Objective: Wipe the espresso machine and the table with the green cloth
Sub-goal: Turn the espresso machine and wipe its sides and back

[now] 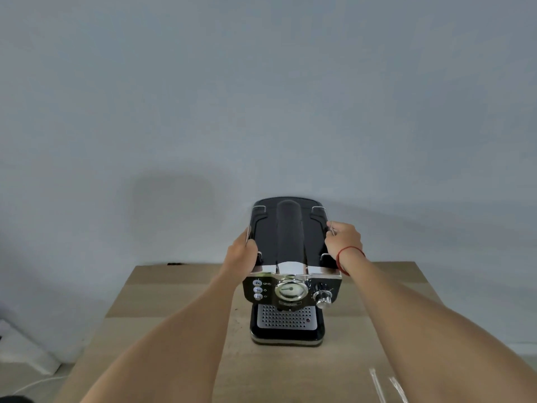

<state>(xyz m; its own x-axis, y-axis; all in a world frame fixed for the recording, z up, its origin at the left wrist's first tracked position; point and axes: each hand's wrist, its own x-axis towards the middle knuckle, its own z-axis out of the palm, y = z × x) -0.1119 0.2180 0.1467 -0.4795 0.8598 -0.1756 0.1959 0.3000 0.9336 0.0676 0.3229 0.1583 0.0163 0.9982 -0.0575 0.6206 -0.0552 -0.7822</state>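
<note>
A person grips a black and chrome espresso machine (290, 242) with both bare hands as it stands upright on a light wooden counter (174, 292) against a pale grey wall (261, 82). The machine sits toward the counter's far edge, its back close to the wall and its control panel facing the camera.

The left hand (242, 254) is clasped against the machine's upper left side, thumb over the top edge and fingers curled around the thin chrome rail there. The right hand (344, 241) holds the opposite side, its fingers (332, 229) closed on the chrome rail along the upper right edge. A red string bracelet (345, 254) circles the right wrist. Both forearms reach in from the bottom of the head view.

On the front panel, three small round buttons (257, 290) run down the left, a round chrome-rimmed gauge (291, 289) sits in the middle, and a chrome knob (323, 297) juts out at the right. Below them lies a perforated metal drip tray (286, 317) in a black base.

Two thin clear plastic strips (377, 385) lie on the counter's near right corner, just beside the right forearm. A white cable (32, 385) trails across the floor at lower left.
</note>
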